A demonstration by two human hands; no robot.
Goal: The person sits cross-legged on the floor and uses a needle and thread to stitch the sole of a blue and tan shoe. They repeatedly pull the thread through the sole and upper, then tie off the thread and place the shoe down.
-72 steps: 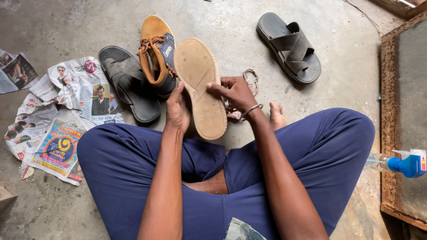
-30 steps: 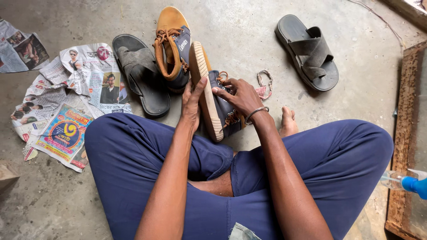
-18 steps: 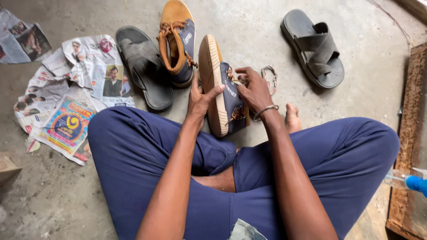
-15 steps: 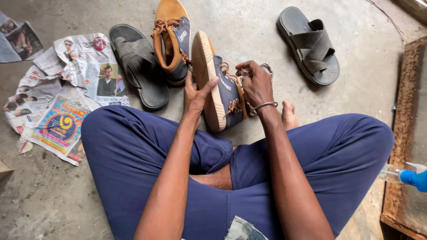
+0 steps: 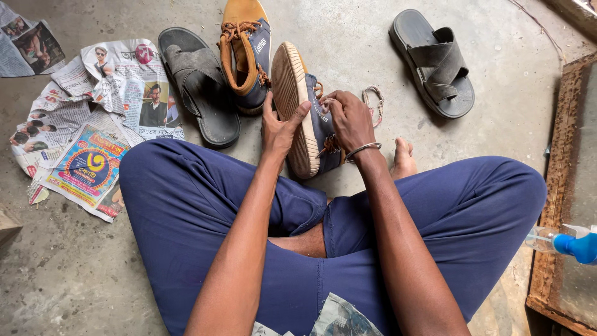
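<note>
I sit cross-legged on a concrete floor in blue trousers. A blue and tan lace-up shoe (image 5: 297, 106) stands on its side in front of my knees, its pale sole facing left. My left hand (image 5: 281, 127) grips the sole edge, thumb and fingers around it. My right hand (image 5: 349, 119), with a metal bangle at the wrist, rests on the shoe's upper, its fingers at the laces. The matching shoe (image 5: 244, 53) lies just beyond, top up.
A dark sandal (image 5: 199, 84) lies left of the shoes and its pair (image 5: 434, 62) at the far right. Newspaper sheets (image 5: 87, 118) are spread at left. A small loop of cord (image 5: 373, 99) lies by the shoe. A rusty metal frame (image 5: 563, 174) and a blue-capped bottle (image 5: 569, 244) are at right.
The shoe was sole-up under both hands; I have turned it onto its side, and my right hand has moved from the sole to the laces.
</note>
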